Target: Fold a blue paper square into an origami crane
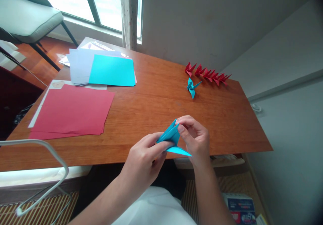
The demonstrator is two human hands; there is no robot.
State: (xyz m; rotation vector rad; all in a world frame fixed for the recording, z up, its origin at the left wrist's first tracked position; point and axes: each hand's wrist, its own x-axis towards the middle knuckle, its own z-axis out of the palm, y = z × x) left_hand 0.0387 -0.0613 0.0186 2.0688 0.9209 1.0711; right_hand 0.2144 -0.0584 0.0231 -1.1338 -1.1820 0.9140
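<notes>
A partly folded blue paper piece (172,138) is held over the near edge of the wooden table (151,110). My left hand (145,157) pinches its lower left end. My right hand (194,139) pinches its upper flap with fingers pressed together. A pointed blue flap sticks out below toward the right.
A finished blue paper crane (192,87) stands near a row of several red paper cranes (207,72) at the far right. Red sheets (72,112) lie at the left, with a blue sheet (112,70) on pale sheets behind. A grey chair (25,16) stands by the window. A white cable (45,171) loops at lower left.
</notes>
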